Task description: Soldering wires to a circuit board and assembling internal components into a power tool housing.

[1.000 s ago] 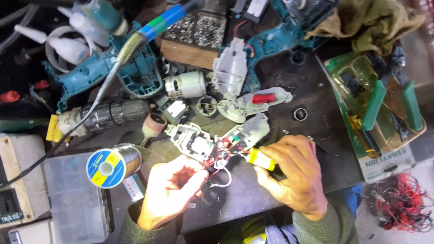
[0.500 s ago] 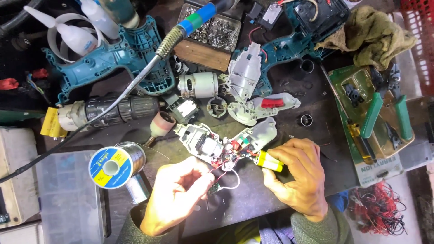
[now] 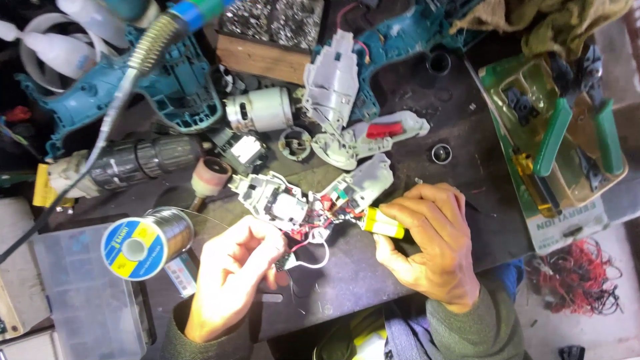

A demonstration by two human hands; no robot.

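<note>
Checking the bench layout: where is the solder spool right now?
In the head view the solder spool lies on its side at the left of the bench, just left of the left hand, on a clear plastic organiser box.

The left hand (image 3: 230,277) lies low with its back to the camera, fingers curled inward and fingertips pinched together. The right hand (image 3: 430,243) sits beside it, knuckles up, fingers bent in a closed grip, green sleeve at the wrist
</note>
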